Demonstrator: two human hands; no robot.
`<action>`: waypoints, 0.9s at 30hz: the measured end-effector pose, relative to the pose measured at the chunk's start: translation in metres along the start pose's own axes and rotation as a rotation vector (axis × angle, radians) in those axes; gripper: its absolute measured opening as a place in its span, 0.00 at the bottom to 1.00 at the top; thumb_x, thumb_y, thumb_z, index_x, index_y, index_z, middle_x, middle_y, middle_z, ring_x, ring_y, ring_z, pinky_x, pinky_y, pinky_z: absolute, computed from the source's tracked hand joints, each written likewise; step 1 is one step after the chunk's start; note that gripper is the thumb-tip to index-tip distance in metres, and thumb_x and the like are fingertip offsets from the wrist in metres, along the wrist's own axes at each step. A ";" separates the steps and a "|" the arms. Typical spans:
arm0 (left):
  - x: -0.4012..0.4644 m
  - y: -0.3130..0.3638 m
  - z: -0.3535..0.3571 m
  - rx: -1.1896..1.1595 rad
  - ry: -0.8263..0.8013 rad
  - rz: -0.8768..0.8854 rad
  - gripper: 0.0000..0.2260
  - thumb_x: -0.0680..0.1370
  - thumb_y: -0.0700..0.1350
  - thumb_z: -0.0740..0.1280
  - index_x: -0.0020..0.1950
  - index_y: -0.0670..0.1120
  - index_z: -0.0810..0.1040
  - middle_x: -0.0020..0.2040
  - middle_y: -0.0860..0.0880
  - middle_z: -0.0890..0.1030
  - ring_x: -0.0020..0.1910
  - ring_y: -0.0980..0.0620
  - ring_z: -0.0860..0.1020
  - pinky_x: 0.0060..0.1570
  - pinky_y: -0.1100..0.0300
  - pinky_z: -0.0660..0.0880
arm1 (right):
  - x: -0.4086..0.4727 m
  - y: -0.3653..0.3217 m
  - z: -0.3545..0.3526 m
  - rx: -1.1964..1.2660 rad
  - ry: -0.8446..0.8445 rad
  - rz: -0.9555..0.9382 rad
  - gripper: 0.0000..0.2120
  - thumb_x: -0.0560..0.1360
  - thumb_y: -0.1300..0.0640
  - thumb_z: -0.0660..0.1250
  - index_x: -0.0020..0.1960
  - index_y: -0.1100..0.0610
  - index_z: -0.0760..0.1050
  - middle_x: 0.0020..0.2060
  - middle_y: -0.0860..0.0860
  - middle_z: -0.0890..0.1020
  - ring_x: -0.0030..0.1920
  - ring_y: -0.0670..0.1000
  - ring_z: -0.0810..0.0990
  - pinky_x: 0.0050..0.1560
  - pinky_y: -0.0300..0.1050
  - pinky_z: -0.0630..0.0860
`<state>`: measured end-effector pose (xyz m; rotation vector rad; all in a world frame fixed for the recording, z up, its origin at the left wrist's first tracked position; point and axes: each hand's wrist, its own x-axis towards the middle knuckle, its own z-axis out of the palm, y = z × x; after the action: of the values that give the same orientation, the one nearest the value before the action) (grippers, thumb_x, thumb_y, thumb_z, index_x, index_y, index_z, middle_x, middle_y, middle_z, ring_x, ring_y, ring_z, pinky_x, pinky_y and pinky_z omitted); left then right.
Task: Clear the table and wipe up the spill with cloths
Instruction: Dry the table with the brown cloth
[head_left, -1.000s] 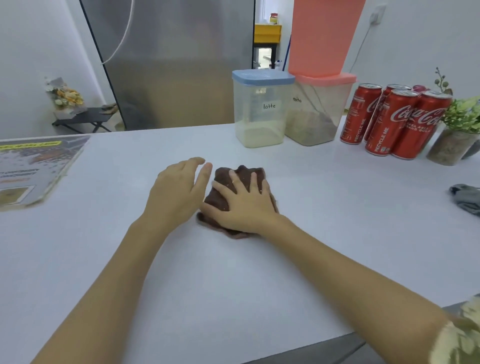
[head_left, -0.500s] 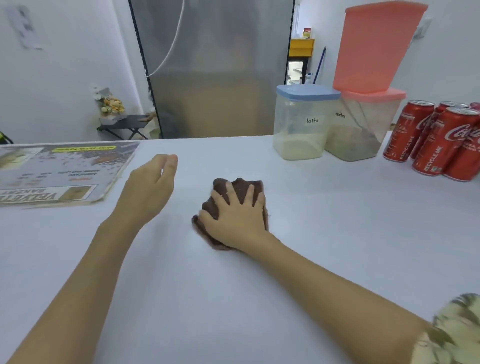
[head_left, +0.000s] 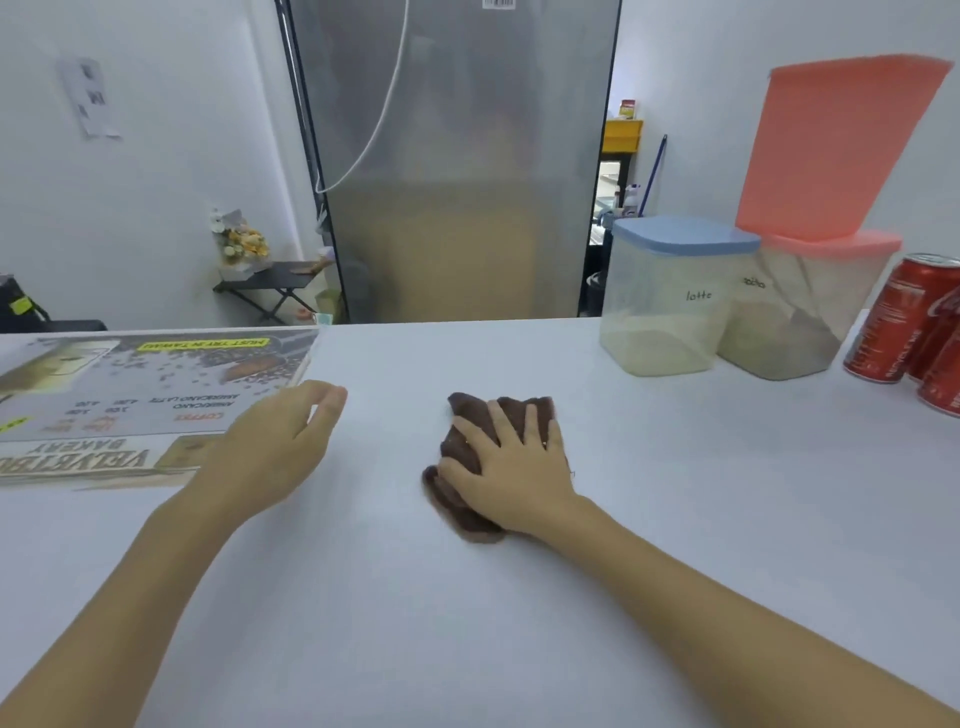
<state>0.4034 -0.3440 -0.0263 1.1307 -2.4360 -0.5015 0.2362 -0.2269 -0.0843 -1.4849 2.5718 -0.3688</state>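
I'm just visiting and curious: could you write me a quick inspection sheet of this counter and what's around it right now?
Surface: white table, no spill visible.
Job's things: brown cloth bunched on the table.
Clutter: menu board at left; latte container, pink-lidded container, red cans at right.
Hands: right hand presses flat on the cloth; left hand relaxed by the menu board, holding nothing.
Cables: white cord against the steel fridge.
Surroundings: flowers on a small dark side table.
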 end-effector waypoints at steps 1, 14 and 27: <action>0.005 -0.008 -0.004 0.006 -0.003 -0.032 0.19 0.82 0.54 0.50 0.67 0.49 0.70 0.63 0.48 0.74 0.59 0.46 0.72 0.52 0.55 0.64 | 0.016 -0.011 0.003 0.001 0.004 0.018 0.29 0.77 0.36 0.47 0.76 0.42 0.49 0.77 0.50 0.44 0.75 0.62 0.37 0.72 0.60 0.34; 0.062 -0.071 -0.011 0.031 -0.086 -0.236 0.21 0.83 0.54 0.47 0.72 0.46 0.63 0.67 0.40 0.72 0.64 0.41 0.70 0.57 0.53 0.65 | 0.045 -0.107 0.034 0.034 -0.063 -0.370 0.27 0.76 0.35 0.51 0.74 0.37 0.53 0.77 0.43 0.48 0.76 0.56 0.41 0.74 0.54 0.36; 0.085 -0.086 -0.012 0.261 -0.141 -0.211 0.23 0.82 0.56 0.44 0.69 0.47 0.66 0.63 0.42 0.76 0.62 0.42 0.73 0.56 0.53 0.68 | 0.126 -0.130 0.040 0.049 -0.002 -0.199 0.24 0.78 0.42 0.48 0.74 0.41 0.57 0.77 0.46 0.52 0.76 0.57 0.46 0.74 0.56 0.41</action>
<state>0.4138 -0.4646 -0.0389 1.5191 -2.5726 -0.3420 0.2911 -0.4039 -0.0861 -1.7268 2.4012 -0.4502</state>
